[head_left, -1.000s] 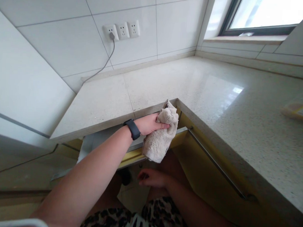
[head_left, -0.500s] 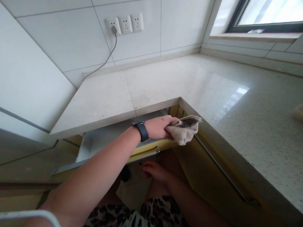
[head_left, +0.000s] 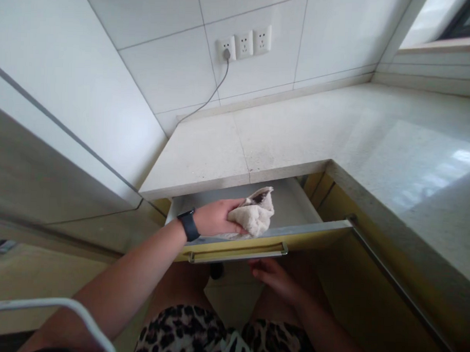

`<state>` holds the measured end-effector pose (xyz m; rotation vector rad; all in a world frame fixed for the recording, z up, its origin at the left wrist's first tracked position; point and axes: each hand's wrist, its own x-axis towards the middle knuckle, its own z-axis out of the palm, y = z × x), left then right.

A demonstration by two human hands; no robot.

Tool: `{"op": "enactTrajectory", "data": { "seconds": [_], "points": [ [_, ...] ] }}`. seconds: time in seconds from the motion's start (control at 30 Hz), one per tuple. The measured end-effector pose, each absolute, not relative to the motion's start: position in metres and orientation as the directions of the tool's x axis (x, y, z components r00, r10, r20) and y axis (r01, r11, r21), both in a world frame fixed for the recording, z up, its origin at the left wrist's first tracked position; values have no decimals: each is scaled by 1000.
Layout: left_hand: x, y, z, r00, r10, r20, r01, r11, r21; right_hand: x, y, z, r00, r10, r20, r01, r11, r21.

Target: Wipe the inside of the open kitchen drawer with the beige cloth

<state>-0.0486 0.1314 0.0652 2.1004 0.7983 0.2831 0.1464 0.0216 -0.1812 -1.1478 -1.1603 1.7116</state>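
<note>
– What do I have in my left hand point(head_left: 218, 216) on your screen?
– A pale cloth point(head_left: 252, 217). From my remote seat I see the fingers closed around its left end, and the rest bunches out to the right. A dark patch shows in the fold at its far side.
– Where is the cloth?
– Over the near part of the drawer point(head_left: 310, 229), which stands pulled out from under the worktop point(head_left: 205, 149). I cannot tell whether the cloth touches the drawer's near edge.
– And my right hand point(head_left: 273, 277)?
– Low and near, in shadow, just below the right end of the handle point(head_left: 240, 257) on the yellow drawer front. I cannot tell how wide its fingers stand, or whether they touch anything.
– Anything on my wrist?
– I see a dark watch point(head_left: 188, 225) on the left one.
– What else do I get in view?
– Three sockets point(head_left: 245, 44) on the far wall; the left one takes a plug point(head_left: 227, 54), and its cord point(head_left: 210, 95) drops to the left end of the worktop. To the right, a metal bar point(head_left: 393, 279) runs below the worktop's edge.
</note>
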Motion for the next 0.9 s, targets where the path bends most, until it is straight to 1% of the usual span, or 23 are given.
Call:
{"op": "enactTrajectory", "data": {
  "seconds": [0.1,0.2,0.27,0.33,0.43,0.53,0.6,0.67,0.77,0.83,0.9],
  "points": [
    [-113,116,77,659,730,-182,632,-407,660,146,22,-179,-273,930,-248,-70,-276,-958],
    [-177,102,84,534,798,-279,781,-339,525,143,25,-180,-229,936,-267,-50,-285,-957],
    [-211,94,87,438,849,-296,859,-299,415,141,27,-183,-200,939,-278,-51,-294,-954],
    [-232,86,86,391,875,-284,889,-279,364,140,28,-186,-166,943,-289,-63,-303,-951],
    [-239,77,81,393,883,-255,892,-299,339,139,29,-192,-135,946,-295,-94,-308,-947],
    [-225,73,72,408,888,-211,889,-334,311,140,29,-197,-126,946,-299,-107,-312,-944],
    [-211,73,66,442,880,-174,867,-370,334,140,28,-198,-130,945,-301,-115,-316,-942],
    [-195,74,62,496,857,-140,826,-415,382,141,26,-197,-132,947,-292,-131,-309,-942],
    [-172,74,60,561,821,-107,768,-468,437,140,20,-186,-154,948,-280,-101,-297,-950],
    [-160,70,61,592,800,-97,749,-501,433,139,14,-176,-173,946,-275,-58,-288,-956],
    [-153,62,64,611,787,-87,747,-537,391,137,8,-169,-169,950,-260,-40,-271,-962]
  ]
}}
